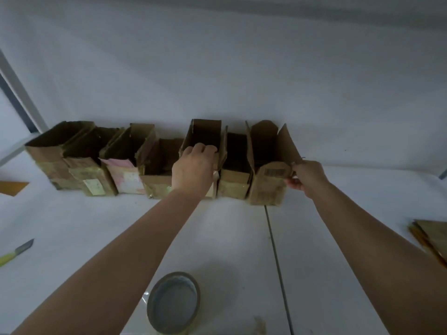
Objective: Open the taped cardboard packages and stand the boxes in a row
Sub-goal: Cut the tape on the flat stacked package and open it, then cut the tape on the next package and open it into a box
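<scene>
Several opened brown cardboard boxes stand in a row against the white wall, flaps up. My left hand [193, 165] grips the front rim of a tall middle box [205, 134], fingers curled over its edge. My right hand [306, 176] pinches the right-hand corner of the rightmost box [268, 182], which carries a barcode label and has a wide flap sticking up. Between these two stands a shorter box [235, 175]. Further left are a low box [159, 172], a box with a pink label [123, 175] and others [60, 153].
A roll of tape [173, 303] lies near the front edge of the white table [338, 238]. A yellow-handled utility knife [17, 252] lies at the left. Flattened cardboard pieces [430, 235] sit at the right edge, and a brown scrap [13, 187] at the far left.
</scene>
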The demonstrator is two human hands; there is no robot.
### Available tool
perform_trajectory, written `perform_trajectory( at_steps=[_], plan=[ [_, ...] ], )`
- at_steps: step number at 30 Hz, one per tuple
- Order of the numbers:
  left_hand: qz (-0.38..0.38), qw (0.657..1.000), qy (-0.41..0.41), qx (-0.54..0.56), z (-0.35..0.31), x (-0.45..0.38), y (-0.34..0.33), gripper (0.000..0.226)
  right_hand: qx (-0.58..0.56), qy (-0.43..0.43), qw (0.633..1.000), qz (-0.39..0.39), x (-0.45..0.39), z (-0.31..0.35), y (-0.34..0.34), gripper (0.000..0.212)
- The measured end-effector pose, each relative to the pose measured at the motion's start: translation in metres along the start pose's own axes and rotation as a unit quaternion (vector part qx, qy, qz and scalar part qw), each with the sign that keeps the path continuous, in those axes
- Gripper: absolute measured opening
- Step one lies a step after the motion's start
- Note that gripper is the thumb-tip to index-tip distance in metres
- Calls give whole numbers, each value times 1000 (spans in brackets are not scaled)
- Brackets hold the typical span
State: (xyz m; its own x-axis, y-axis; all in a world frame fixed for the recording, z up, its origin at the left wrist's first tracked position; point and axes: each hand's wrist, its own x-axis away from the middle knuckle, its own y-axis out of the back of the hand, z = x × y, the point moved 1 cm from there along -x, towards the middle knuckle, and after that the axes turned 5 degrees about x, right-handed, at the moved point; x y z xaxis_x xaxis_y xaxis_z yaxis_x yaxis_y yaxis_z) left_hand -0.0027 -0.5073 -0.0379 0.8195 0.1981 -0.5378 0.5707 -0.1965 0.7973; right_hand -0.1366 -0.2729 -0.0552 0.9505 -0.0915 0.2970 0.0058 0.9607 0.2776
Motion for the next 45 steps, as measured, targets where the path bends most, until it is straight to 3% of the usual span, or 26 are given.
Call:
perform_trajectory(
  at_steps=[7,12,15,19,23,30,37,45],
  plan=[
    [27,1000,11,11,-3,-3,3,41,53,58,997,26,3,-2,2,39],
    [5,998,-49,38,-13,2,12,35,196,129,970,-65,21,-11,15,50],
    [28,990,-122,65,-34,13,13,30,326,147,930,-89,42,-24,21,49],
    [109,977,-170,61,-54,29,1,32,476,198,847,-126,92,-43,31,46],
    [175,958,-217,63,-80,47,-13,34,544,200,796,-175,140,-70,53,43],
    [235,903,-322,161,-146,83,-31,32,573,123,780,-220,210,-121,106,44],
    [258,884,-355,160,-225,117,-33,32,591,80,765,-241,243,-146,179,47],
    [260,881,-359,168,-373,156,-47,37,599,49,762,-242,260,-178,321,44]
  ],
)
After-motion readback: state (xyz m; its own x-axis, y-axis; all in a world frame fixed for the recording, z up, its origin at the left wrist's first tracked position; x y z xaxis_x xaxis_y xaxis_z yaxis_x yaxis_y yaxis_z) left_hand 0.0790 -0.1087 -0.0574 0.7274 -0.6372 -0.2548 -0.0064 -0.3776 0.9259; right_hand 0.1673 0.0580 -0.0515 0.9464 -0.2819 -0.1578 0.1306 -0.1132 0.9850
